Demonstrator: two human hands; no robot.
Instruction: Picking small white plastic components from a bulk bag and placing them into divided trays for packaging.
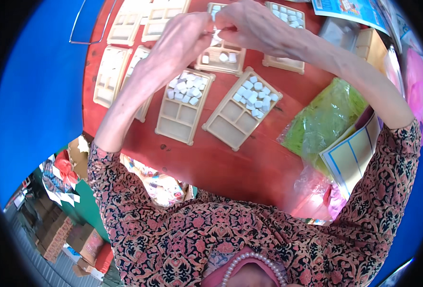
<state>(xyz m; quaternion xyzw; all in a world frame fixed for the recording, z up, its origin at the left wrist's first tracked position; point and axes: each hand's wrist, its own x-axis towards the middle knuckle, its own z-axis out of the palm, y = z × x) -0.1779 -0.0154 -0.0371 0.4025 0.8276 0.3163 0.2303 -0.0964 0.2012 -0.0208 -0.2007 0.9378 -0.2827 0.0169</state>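
Observation:
Both my arms reach far forward, and the hands nearly meet above a beige compartment tray (235, 68). My left hand (190, 31) is closed, its fingers curled inward. Close beside it, my right hand (245, 26) is closed in a pinch. Something small and white shows below the fingertips, but what either hand grips is hidden. A few white cubes (224, 57) lie in the tray's near compartment. Nearer to me, a beige tray (175, 128) and a tilted beige tray (225, 133) each have a heap of small white cubes in the far compartment.
More beige trays stand at the far left (107, 74) and far right (288, 63) on the red table (206, 167). At the right lie a green plastic-wrapped pack (328, 115), a white and blue board (352, 150) and a clear bag. A blue surface (34, 100) borders the left side.

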